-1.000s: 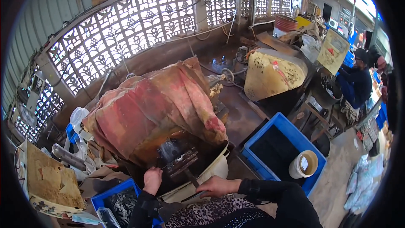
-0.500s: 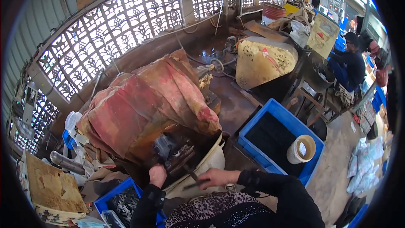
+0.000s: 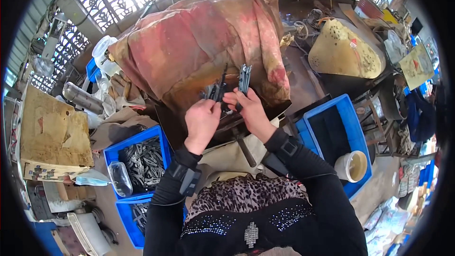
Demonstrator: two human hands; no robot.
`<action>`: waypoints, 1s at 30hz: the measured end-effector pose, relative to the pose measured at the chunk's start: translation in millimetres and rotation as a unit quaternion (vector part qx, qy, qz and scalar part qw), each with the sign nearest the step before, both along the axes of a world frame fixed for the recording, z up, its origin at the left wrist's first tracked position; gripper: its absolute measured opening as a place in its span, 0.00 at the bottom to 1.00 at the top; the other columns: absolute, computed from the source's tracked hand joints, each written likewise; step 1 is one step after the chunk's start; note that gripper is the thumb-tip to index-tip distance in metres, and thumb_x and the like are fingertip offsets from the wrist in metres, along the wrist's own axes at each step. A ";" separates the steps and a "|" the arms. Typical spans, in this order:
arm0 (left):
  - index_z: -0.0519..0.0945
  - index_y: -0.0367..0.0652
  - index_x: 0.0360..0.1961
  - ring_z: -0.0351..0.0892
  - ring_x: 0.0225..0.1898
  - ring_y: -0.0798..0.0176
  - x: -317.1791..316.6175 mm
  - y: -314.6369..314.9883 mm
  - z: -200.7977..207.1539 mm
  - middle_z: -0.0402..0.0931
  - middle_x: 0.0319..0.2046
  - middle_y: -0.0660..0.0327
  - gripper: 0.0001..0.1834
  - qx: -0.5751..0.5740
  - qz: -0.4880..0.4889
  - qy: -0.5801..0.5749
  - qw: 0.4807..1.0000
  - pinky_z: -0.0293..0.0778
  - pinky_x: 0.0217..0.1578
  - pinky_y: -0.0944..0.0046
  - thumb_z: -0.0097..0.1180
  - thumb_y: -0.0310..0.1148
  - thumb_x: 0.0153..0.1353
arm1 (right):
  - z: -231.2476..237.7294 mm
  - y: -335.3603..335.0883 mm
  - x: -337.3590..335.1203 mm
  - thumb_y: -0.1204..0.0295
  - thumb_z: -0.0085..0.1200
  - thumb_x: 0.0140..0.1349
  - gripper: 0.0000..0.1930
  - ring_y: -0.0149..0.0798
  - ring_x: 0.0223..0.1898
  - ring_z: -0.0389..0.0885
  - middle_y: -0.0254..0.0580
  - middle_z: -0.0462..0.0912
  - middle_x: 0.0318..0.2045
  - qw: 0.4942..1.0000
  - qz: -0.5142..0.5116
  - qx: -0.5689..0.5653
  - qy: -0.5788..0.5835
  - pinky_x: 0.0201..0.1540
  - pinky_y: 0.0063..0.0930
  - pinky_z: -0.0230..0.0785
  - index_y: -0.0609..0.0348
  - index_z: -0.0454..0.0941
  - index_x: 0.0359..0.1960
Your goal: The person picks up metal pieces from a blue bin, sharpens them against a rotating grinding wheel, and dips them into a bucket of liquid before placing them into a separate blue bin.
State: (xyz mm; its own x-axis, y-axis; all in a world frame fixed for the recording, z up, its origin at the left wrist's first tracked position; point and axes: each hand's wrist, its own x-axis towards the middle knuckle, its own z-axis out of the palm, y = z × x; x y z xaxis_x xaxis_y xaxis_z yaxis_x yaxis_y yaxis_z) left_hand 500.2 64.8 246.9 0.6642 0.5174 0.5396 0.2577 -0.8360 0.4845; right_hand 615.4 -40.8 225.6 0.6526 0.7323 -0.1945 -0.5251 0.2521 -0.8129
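My left hand (image 3: pixel 201 122) grips a dark, narrow metal part (image 3: pixel 218 89) and holds it upright in front of me. My right hand (image 3: pixel 250 109) grips a second, lighter grey metal part (image 3: pixel 244 78), also upright, just to the right of the first. Both hands are close together, fingers almost touching, above a dark metal tray (image 3: pixel 227 125). Behind them rises a large machine under a stained red and orange cloth (image 3: pixel 199 43). Black sleeves with wrist straps cover both forearms.
A blue crate (image 3: pixel 142 161) with several dark metal pieces stands at my left, a second one below it. At my right a blue bin (image 3: pixel 334 137) holds a cream cup (image 3: pixel 351 166). Cardboard (image 3: pixel 52 133) lies far left, a perforated yellow sheet (image 3: pixel 343 50) far right.
The view has tilted down and come closer. Both hands have risen from the tray's front edge and now hold metal parts up side by side.
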 end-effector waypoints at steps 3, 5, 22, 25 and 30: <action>0.77 0.41 0.20 0.78 0.25 0.48 4.8 -14.7 -2.6 0.75 0.20 0.54 0.09 0.030 0.010 0.016 0.999 0.73 0.26 0.52 0.59 0.30 0.54 | -11.7 12.0 -12.3 0.71 0.44 0.72 0.09 0.35 0.45 0.80 0.45 0.82 0.44 0.999 -0.016 0.039 0.008 0.48 0.28 0.72 0.60 0.69 0.49; 0.77 0.41 0.20 0.77 0.23 0.50 7.2 -19.8 -4.9 0.73 0.19 0.55 0.08 0.053 0.019 0.034 0.998 0.72 0.25 0.54 0.59 0.29 0.53 | -17.3 15.7 -18.6 0.72 0.44 0.72 0.08 0.34 0.46 0.79 0.45 0.81 0.46 0.997 -0.023 0.071 0.005 0.50 0.29 0.71 0.60 0.69 0.49; 0.77 0.40 0.54 0.79 0.30 0.68 -37.2 39.6 -28.0 0.82 0.38 0.58 0.20 -0.599 -0.098 -0.051 0.793 0.77 0.35 0.67 0.45 0.18 0.62 | -7.4 -45.3 18.4 0.72 0.47 0.71 0.09 0.30 0.36 0.76 0.33 0.77 0.33 0.990 0.103 0.049 0.088 0.41 0.30 0.73 0.58 0.71 0.50; 0.75 0.41 0.58 0.78 0.34 0.72 -36.3 67.3 -67.0 0.81 0.41 0.61 0.23 -0.579 -0.090 -0.051 0.809 0.76 0.38 0.70 0.43 0.17 0.62 | -7.3 -73.4 18.3 0.69 0.48 0.71 0.10 0.28 0.29 0.72 0.29 0.74 0.28 0.981 0.188 -0.037 -0.031 0.35 0.29 0.70 0.58 0.71 0.50; 0.76 0.41 0.58 0.80 0.42 0.70 -18.6 83.7 -127.9 0.82 0.43 0.59 0.24 -0.578 -0.136 0.003 0.804 0.75 0.48 0.69 0.45 0.15 0.62 | 5.8 -118.8 -9.2 0.66 0.55 0.67 0.11 0.36 0.27 0.74 0.39 0.77 0.27 0.871 0.316 -0.221 -0.306 0.34 0.31 0.69 0.59 0.74 0.45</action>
